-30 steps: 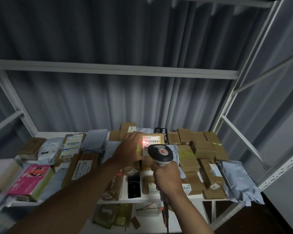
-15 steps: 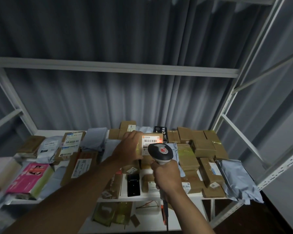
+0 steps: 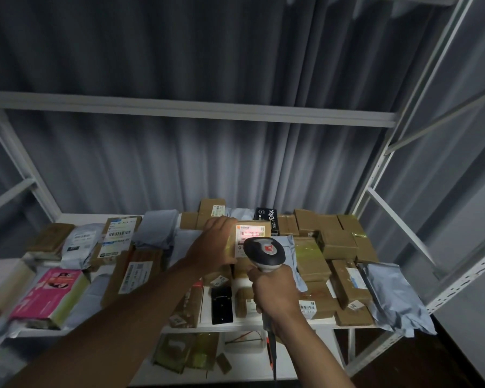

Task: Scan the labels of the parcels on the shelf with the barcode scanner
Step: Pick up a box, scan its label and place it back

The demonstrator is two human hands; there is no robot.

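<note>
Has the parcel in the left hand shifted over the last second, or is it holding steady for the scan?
No. The held parcel sits just left of the black box as before, with the scanner lighting its label.

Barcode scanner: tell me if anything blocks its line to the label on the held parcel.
Nothing visible does. The barcode scanner points at the label of the box tilted up by the left hand; red light falls on the barcode.

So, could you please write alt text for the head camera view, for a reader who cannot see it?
A right hand aims a barcode scanner at the red-lit label of a cardboard parcel that the left hand holds tilted up. Boxes and grey mailer bags crowd the white shelf.
</note>
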